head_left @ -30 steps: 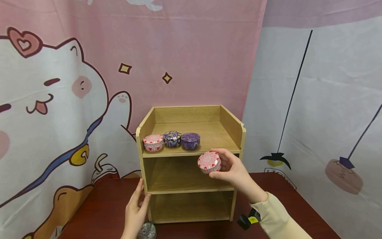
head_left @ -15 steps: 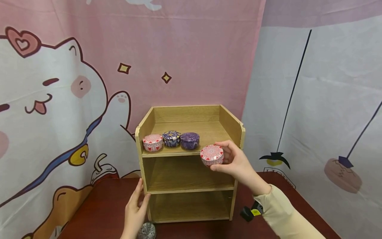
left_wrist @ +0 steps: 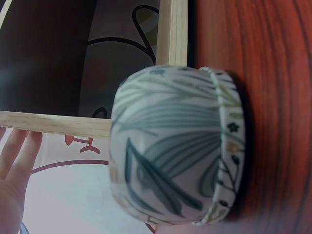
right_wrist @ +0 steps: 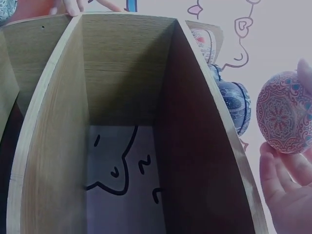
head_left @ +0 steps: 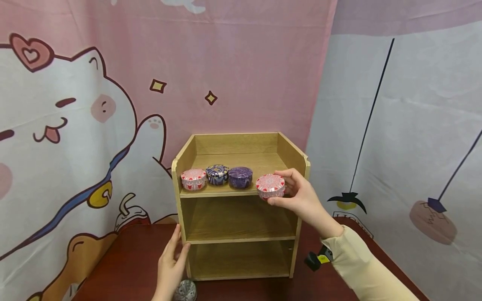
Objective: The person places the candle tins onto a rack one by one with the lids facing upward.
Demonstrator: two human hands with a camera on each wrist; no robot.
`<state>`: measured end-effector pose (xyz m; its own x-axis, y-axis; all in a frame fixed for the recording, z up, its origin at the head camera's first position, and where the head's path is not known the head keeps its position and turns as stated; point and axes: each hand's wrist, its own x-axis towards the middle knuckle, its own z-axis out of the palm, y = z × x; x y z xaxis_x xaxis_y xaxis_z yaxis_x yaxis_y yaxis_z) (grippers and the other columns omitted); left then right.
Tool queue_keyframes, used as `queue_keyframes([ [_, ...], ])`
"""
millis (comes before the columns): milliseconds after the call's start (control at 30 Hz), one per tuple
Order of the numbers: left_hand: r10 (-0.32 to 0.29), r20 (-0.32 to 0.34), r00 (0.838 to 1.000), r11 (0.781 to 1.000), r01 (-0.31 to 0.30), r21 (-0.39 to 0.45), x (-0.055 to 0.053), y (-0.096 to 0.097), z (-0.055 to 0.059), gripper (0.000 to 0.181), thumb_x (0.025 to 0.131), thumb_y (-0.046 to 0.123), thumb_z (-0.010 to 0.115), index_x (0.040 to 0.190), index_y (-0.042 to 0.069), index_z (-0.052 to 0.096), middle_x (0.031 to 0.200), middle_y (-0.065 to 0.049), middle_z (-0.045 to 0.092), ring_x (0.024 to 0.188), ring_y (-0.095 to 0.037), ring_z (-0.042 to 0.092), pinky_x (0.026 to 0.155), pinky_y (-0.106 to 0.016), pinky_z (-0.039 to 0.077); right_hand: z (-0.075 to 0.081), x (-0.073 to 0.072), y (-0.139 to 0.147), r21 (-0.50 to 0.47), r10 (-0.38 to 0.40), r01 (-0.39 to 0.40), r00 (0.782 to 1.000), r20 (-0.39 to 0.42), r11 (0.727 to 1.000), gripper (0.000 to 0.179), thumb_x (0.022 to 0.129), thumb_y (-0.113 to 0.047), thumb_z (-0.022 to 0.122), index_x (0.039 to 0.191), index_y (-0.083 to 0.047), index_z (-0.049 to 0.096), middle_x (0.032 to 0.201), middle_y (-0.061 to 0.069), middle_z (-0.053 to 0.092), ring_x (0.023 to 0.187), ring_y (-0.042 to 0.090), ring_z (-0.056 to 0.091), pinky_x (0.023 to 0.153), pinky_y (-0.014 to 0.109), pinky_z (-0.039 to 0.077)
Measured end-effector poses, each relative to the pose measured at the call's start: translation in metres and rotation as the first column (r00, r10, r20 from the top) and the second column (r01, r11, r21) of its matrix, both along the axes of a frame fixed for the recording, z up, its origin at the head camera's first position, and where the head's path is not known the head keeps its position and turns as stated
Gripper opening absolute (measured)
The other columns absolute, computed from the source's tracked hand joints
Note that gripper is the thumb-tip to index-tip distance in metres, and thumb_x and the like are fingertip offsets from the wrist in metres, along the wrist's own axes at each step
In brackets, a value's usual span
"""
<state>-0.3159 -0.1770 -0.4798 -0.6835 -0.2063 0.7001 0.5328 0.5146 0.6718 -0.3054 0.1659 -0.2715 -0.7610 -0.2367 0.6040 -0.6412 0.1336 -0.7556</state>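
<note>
My right hand grips a round pink-and-red patterned tin by its side, thumb low and fingers behind. The tin hangs at the top shelf's front edge, right of a purple tin. On that shelf also stand a blue-and-yellow tin and another pink-and-red tin, in a row. My left hand touches the left side panel of the wooden shelf unit with fairly straight fingers. A grey-green leaf-patterned tin sits on the table in front of the unit, close to the left hand.
The unit stands on a dark red table, with raised sides and back round its top shelf and two compartments below. A printed cloth hangs behind. Below the right sleeve, a black wrist device juts out.
My right hand has raised the pink-and-red tin and moved it slightly right, from before the middle compartment up to the top shelf's edge. The left hand and the other tins stay put.
</note>
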Motion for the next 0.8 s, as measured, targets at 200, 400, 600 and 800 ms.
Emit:
queue_keyframes([
  [200, 0.004, -0.01, 1.0, 1.0, -0.004, -0.006, -0.001, 0.0, -0.002, 0.07, 0.086, -0.001, 0.071, 0.147, 0.021, 0.045, 0.127, -0.015, 0.061, 0.105, 0.009, 0.05, 0.067, -0.016, 0.055, 0.003, -0.003, -0.003, -0.031, -0.019, 0.019, 1.0, 0.003, 0.999, 0.062, 0.073, 0.009, 0.079, 0.126, 0.005, 0.048, 0.123, 0.02, 0.062, 0.095, 0.014, 0.065, 0.081, 0.025, 0.056],
  [400, 0.0, 0.005, 1.0, 1.0, 0.0, -0.001, -0.001, 0.0, -0.001, 0.069, 0.088, 0.001, 0.071, 0.148, 0.023, 0.045, 0.129, -0.014, 0.06, 0.106, 0.002, 0.054, 0.067, -0.017, 0.055, 0.008, -0.007, -0.004, -0.044, -0.062, 0.062, 0.998, -0.009, 0.997, 0.06, 0.074, 0.011, 0.078, 0.125, 0.006, 0.047, 0.123, 0.022, 0.06, 0.092, 0.012, 0.065, 0.08, 0.024, 0.056],
  [600, 0.007, 0.015, 1.0, 1.0, -0.007, -0.01, -0.001, 0.0, 0.0, 0.069, 0.088, 0.003, 0.07, 0.148, 0.024, 0.044, 0.129, -0.014, 0.06, 0.106, -0.01, 0.057, 0.066, -0.016, 0.055, 0.015, -0.009, -0.006, -0.043, -0.086, 0.087, 0.996, 0.005, 0.995, 0.059, 0.076, 0.011, 0.076, 0.127, 0.007, 0.045, 0.127, 0.024, 0.058, 0.093, 0.011, 0.065, 0.08, 0.022, 0.055],
  [800, 0.009, 0.02, 1.0, 1.0, -0.009, -0.006, 0.0, 0.0, -0.001, 0.069, 0.088, 0.002, 0.07, 0.148, 0.023, 0.044, 0.128, -0.014, 0.06, 0.104, -0.001, 0.055, 0.066, -0.016, 0.055, 0.018, -0.012, -0.008, -0.02, -0.104, 0.105, 0.994, 0.035, 0.994, 0.057, 0.081, 0.006, 0.074, 0.128, 0.008, 0.042, 0.129, 0.024, 0.057, 0.094, 0.009, 0.064, 0.08, 0.021, 0.055],
])
